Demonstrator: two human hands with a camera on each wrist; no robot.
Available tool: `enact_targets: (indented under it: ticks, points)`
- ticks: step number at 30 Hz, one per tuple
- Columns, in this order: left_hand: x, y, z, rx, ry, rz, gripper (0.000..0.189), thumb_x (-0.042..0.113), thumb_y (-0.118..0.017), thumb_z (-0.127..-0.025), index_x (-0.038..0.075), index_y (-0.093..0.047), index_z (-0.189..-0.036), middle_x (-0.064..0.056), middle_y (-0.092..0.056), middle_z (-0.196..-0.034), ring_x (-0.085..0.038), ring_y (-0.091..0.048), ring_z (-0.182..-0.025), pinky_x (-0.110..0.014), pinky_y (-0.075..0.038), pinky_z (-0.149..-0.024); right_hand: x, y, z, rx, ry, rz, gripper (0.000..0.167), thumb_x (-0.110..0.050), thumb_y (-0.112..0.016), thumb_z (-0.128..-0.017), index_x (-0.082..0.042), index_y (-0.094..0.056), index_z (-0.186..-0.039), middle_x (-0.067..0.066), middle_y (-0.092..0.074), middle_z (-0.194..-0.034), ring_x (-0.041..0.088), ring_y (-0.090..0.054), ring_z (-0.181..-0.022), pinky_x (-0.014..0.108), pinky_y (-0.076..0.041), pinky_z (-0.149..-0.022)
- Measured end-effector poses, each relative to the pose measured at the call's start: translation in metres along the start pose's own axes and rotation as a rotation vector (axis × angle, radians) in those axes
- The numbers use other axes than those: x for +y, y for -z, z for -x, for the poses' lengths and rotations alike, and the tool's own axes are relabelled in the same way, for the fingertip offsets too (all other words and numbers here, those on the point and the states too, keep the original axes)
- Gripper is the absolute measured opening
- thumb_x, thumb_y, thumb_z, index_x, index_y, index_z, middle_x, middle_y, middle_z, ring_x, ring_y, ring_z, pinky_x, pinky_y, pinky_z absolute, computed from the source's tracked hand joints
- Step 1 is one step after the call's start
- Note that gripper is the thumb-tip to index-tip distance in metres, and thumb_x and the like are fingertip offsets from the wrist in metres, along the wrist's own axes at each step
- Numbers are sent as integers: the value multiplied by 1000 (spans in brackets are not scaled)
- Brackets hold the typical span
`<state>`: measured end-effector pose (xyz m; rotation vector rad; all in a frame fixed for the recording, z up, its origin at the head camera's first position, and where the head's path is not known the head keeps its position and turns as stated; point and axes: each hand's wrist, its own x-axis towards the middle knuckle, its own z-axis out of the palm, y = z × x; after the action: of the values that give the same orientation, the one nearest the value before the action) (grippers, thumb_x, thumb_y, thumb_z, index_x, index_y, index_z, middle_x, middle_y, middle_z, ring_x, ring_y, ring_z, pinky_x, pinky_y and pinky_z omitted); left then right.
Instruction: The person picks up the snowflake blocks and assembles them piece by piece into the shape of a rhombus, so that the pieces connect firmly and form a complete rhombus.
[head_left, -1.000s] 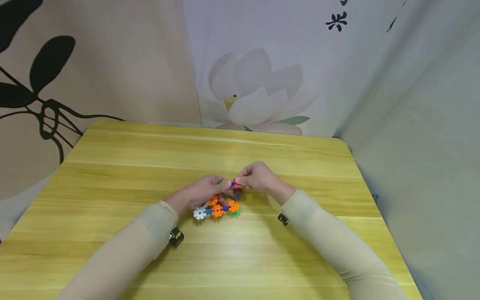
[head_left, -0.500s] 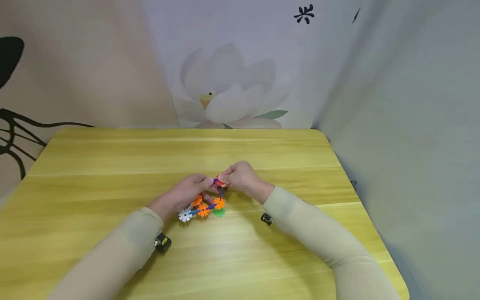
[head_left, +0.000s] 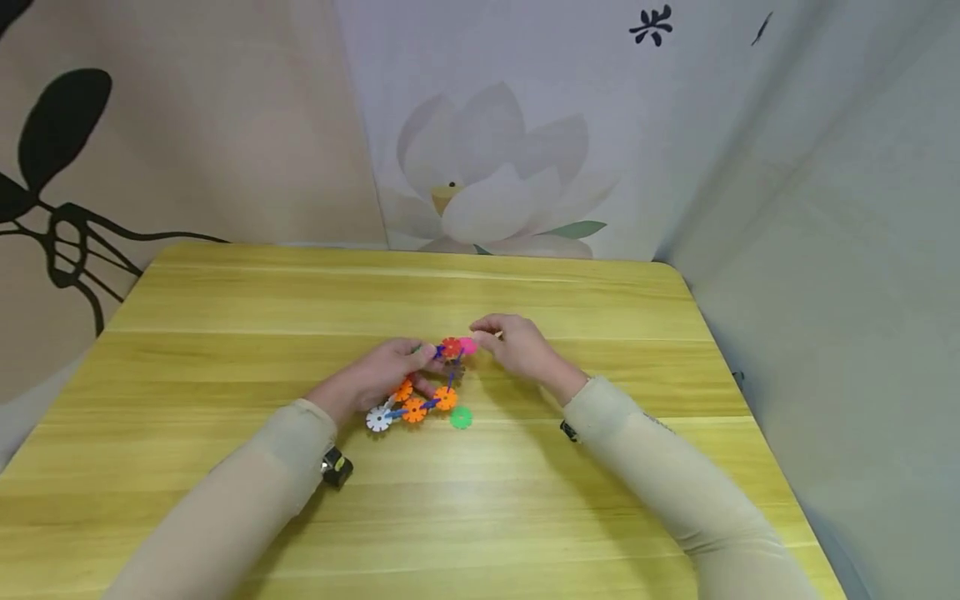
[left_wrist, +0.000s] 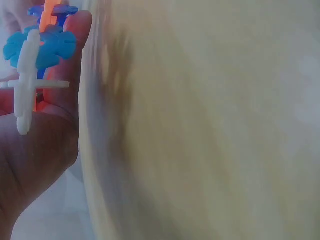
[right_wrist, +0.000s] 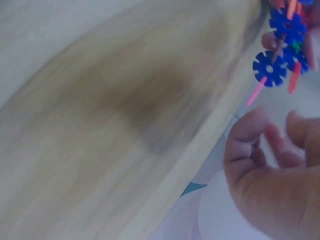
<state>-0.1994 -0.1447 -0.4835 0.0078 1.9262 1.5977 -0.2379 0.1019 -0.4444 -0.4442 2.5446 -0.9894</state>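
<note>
The yellow wood-grain worktop had rounded far corners. Behind its far edge hung a pale cloth printed with a large whitish lotus, a green leaf and, higher up, a black character. Past the far left corner, a beige cloth bore black leaves. Greyish cloth lined the right edge, beside a small dark object, possibly a cord.

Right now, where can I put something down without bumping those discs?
Bare tabletop lies between the left sleeve and right sleeve, in front of the green disc, and behind the linked discs up to the lotus backdrop. It's crowded in the middle: the left hand holds those discs, the right hand close by.
</note>
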Motion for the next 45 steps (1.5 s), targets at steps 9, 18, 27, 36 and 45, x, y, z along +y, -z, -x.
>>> enact_targets:
  ticks: [9,18,27,36,45]
  points:
    - [2,-9,-4,-127,-20,69,58,40,-36,-118,-6,-50,-150,-22,-65,-144,-23,-76,-90,-43,-54,-112,-9,-14,-8,-163,217,27,24,-23,-72,-104,-11,-80,-124,2,-83,-113,9,-74,-96,26,-63,-88]
    - [4,-8,4,-144,-8,-50,84,19,-76,-102,-2,-26,-165,-27,-44,-164,-40,-57,-141,-51,-48,-123,5,-18,-1,-58,168,39,14,-23,-73,-103,-16,-85,-106,-1,-83,-103,9,-71,-90,27,-60,-80]
    - [5,2,13,-146,-70,-117,65,5,-62,-107,-5,-31,-163,-25,-61,-151,-30,-69,-130,-41,-53,-118,5,-20,2,-1,160,-16,12,-27,-76,-102,-18,-83,-107,-2,-82,-106,12,-66,-90,29,-57,-82]
    - [5,9,14,-139,-51,-97,54,7,-65,-106,-4,-46,-155,-18,-66,-148,-28,-71,-128,-34,-58,-110,3,-21,4,36,181,-81,12,-26,-78,-100,-17,-84,-106,0,-82,-106,16,-63,-88,28,-55,-77]
    - [4,7,10,-149,-47,-94,57,8,-67,-106,1,-45,-158,-17,-68,-146,-25,-73,-126,-34,-60,-108,6,-25,5,20,214,-53,14,-25,-76,-102,-16,-83,-109,1,-79,-125,23,-68,-120,44,-57,-108]
